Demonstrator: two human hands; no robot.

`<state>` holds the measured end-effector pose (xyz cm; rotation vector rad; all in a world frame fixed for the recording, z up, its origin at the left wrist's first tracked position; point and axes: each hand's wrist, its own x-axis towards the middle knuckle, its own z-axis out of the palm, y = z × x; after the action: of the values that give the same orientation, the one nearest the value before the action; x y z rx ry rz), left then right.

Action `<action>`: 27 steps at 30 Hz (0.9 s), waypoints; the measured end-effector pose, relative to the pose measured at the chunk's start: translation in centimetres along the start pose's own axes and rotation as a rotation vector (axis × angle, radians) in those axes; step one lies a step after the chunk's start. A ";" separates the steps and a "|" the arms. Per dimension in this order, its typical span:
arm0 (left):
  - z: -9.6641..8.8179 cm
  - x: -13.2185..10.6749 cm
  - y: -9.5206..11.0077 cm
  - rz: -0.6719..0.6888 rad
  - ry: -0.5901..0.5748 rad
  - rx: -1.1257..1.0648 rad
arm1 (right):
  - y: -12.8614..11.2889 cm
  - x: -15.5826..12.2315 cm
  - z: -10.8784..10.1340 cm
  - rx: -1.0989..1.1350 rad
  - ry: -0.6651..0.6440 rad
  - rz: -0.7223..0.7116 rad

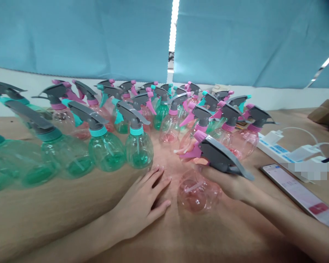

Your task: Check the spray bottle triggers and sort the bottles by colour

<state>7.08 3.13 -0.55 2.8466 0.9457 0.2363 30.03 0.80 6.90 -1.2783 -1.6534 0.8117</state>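
Observation:
My right hand (219, 179) is wrapped round the neck of a pink spray bottle (197, 193) with a grey and pink trigger head. Its fingers reach forward by the pink trigger, partly hidden behind the head. This bottle is clear pink plastic, with a tube showing inside. Left of it, my left hand (142, 201) rests on the wooden table with its fingers spread, holding nothing. Just beyond those fingertips stands a green spray bottle (139, 149) with a turquoise collar.
Several green spray bottles (106, 149) line the left, and several pink ones (248, 140) stand behind my right hand. At the right are a phone (298, 193) and a white power strip (279, 149) with plugs and cables. A blue curtain (71, 36) hangs behind.

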 end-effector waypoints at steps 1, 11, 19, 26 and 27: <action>0.0 0.0 0.0 -0.001 0.002 0.002 | -0.1 0.0 -0.1 -0.004 -0.004 -0.044; 0.0 0.1 0.1 0.000 0.006 0.014 | -0.1 0.2 -0.6 0.004 -0.031 -0.235; -0.1 0.1 0.1 0.000 0.025 -0.008 | 0.1 0.0 -0.2 0.071 -0.026 -0.116; -0.3 0.1 0.2 -0.015 0.019 -0.006 | 0.3 -0.1 0.3 0.137 0.017 0.037; -0.2 0.1 0.2 -0.013 0.024 -0.008 | 0.3 -0.1 0.3 0.130 0.019 0.047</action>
<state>7.24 3.06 -0.26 2.8355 0.9647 0.2735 29.86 0.81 6.48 -1.2340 -1.5347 0.9184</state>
